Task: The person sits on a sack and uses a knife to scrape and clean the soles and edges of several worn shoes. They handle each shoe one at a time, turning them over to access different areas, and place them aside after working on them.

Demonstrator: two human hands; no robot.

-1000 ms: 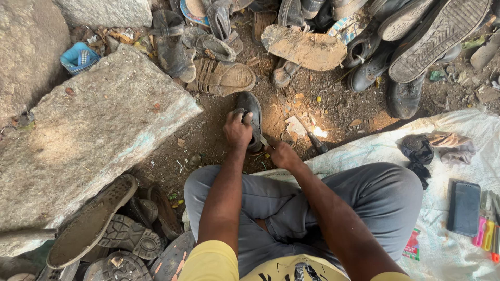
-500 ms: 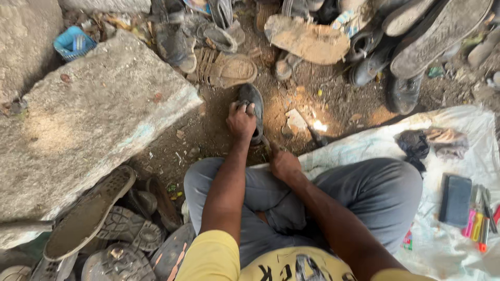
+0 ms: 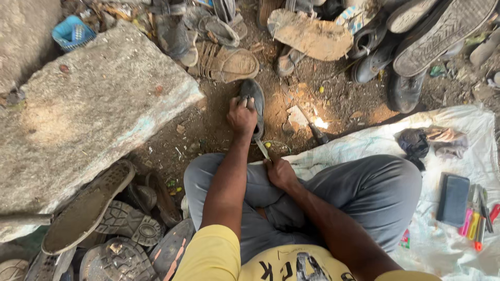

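Observation:
I sit cross-legged on the dirt in grey trousers. My left hand (image 3: pixel 241 117) presses down on a dark sandal (image 3: pixel 255 99) that lies on the ground in front of my knees. My right hand (image 3: pixel 280 171) rests by my right knee and grips a thin metal blade (image 3: pixel 262 149), whose tip points up toward the heel end of the sandal. The blade's handle is hidden in my fist.
A big flat stone slab (image 3: pixel 88 114) fills the left. Worn shoes and soles lie piled at the top (image 3: pixel 312 34) and lower left (image 3: pixel 88 208). A white sheet (image 3: pixel 458 130) on the right carries a dark rag (image 3: pixel 414 143), a black case (image 3: pixel 453 198) and coloured tools (image 3: pixel 476 221). A blue basket (image 3: pixel 73 32) sits top left.
My right hand has drawn back from beside the sandal toward my knee. The view has shifted downward a little. My left hand stays on the sandal.

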